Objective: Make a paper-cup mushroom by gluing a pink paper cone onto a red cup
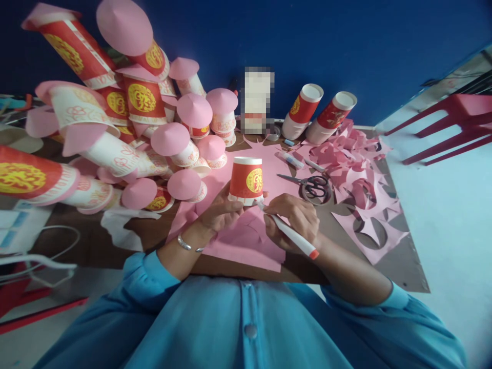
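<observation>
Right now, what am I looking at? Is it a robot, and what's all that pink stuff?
No robot here, just a person's two bare hands. There is one picture, taken by a camera worn on the person's head, looking forward and down. The left hand holds a red cup upside down. The right hand holds a white pen-like tool with its tip by the cup's rim. The pink stuff looks like paper: flat sheets on the table, cut scraps on one side, and cones topping cups on the other. Scissors lie there too.
</observation>
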Action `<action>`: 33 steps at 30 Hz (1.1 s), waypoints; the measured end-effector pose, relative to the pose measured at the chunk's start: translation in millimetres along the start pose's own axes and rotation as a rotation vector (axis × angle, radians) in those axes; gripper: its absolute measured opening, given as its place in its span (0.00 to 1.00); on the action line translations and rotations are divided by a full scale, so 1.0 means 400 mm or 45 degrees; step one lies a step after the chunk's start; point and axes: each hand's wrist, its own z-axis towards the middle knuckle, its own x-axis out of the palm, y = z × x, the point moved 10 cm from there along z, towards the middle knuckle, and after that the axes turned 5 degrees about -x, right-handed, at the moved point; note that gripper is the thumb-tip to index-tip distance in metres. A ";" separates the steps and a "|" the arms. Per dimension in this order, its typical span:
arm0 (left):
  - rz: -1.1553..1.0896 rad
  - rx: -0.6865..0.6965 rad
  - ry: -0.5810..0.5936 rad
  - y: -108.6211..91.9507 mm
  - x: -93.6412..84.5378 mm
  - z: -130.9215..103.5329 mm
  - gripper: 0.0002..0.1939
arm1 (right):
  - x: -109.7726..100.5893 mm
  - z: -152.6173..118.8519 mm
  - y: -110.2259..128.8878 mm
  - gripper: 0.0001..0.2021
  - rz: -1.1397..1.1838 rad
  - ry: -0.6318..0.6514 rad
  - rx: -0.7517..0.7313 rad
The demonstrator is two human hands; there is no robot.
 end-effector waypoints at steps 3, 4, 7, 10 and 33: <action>-0.022 -0.024 0.001 0.001 0.006 -0.001 0.39 | 0.002 -0.001 -0.003 0.07 0.017 0.032 0.033; -0.026 -0.032 0.005 0.001 0.009 -0.001 0.38 | 0.001 -0.001 -0.003 0.07 0.017 0.033 0.034; -0.036 -0.041 0.035 -0.001 0.019 0.000 0.37 | -0.006 -0.001 -0.001 0.08 0.028 0.016 0.021; -0.050 -0.034 0.051 -0.004 0.023 0.001 0.36 | -0.010 -0.002 0.000 0.08 0.023 0.003 0.004; -0.083 -0.017 -0.014 -0.001 0.005 -0.003 0.40 | -0.005 -0.006 -0.003 0.09 0.005 -0.025 -0.035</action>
